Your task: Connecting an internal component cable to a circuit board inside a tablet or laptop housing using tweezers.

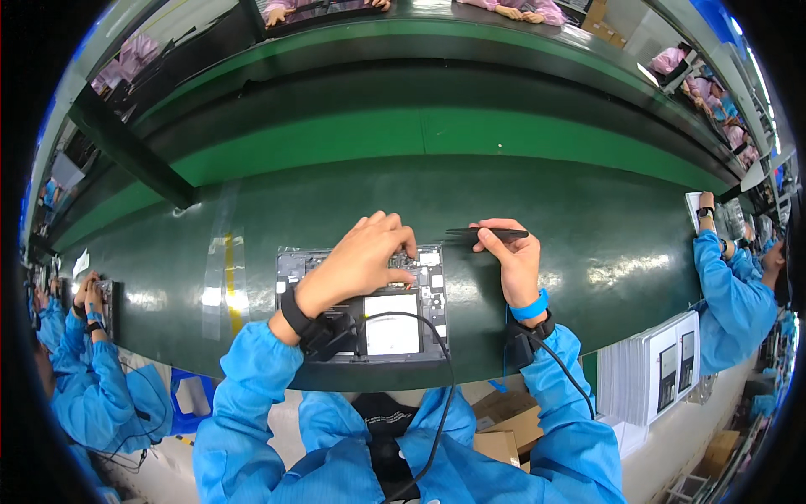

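Observation:
An opened flat device (369, 332) with dark circuit parts and a white rectangular panel lies on the dark green belt (588, 252) in front of me. My left hand (361, 256) rests on its upper part, fingers pressing down on the components there. Just right of the device's top corner, my right hand (510, 256) grips black tweezers (483, 233) that point left. Both wrists wear straps, a black one on the left and a blue one on the right, with black cords trailing toward my body.
A brighter green belt (437, 134) runs behind the dark one. Co-workers in blue coats sit at my left (92, 336) and right (730, 286). A stack of printed sheets (655, 370) lies at lower right. Cardboard boxes (504, 428) sit under the bench.

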Demonstrator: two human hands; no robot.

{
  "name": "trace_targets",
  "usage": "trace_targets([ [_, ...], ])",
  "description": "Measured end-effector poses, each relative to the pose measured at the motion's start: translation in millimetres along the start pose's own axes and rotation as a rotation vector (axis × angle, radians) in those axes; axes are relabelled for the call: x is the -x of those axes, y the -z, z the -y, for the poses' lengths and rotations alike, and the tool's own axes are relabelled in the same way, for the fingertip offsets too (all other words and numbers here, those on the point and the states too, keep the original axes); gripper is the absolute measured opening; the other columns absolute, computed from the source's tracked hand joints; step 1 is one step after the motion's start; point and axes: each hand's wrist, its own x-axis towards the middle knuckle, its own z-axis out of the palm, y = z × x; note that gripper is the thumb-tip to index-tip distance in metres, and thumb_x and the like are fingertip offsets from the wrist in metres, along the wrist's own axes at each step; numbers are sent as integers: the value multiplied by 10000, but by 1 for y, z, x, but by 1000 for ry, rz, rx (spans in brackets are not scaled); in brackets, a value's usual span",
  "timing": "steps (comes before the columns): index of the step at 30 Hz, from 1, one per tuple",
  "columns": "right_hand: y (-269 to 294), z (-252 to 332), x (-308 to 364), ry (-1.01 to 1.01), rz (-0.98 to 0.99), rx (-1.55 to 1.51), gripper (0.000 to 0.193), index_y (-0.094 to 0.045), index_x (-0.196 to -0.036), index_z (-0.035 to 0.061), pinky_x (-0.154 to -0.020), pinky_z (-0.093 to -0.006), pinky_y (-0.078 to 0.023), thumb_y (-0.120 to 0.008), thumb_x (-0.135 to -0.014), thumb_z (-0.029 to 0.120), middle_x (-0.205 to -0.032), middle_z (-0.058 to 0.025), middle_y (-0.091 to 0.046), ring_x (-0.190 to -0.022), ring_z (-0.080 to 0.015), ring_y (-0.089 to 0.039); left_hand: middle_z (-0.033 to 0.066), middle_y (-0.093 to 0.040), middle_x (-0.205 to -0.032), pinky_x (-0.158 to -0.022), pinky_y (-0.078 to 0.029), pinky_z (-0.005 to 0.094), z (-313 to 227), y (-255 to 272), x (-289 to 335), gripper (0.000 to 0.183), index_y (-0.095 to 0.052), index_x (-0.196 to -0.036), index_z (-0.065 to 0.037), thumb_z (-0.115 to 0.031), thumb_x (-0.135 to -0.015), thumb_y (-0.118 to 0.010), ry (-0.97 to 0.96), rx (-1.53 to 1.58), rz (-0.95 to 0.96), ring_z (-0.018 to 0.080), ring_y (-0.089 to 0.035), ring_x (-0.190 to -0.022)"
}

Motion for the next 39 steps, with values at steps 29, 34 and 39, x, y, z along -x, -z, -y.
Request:
trace_targets([
  [29,-78,1,-8,657,574,879,124,-718,-898,48,-448,-301,-441,-715,-775,66,-631,-55,-623,-492,-171,-587,53,-616,-1047,-901,-361,336,122,48,63,355,-691,-1075,-45,-234,-781,-746,19,317,104,192,-532,-989],
  [34,-91,-2,14,779,836,1076,272,-711,-990,59,-429,-264,-362,-734,-728,129,-612,28,-489,-516,-112,-515,100,-561,-1106,-859,-382,285,129,52,71,471,-620,-1131,33,-350,-858,-643,105,765,-51,160,-499,-961],
  [39,-91,-3,24,861,853,1202,417,-705,-1095,62,-441,-239,-342,-678,-685,131,-608,48,-446,-520,-82,-480,83,-623,-1084,-850,-425,278,153,48,76,410,-642,-1148,23,-283,-875,-632,83,993,-114,129,-544,-922],
])
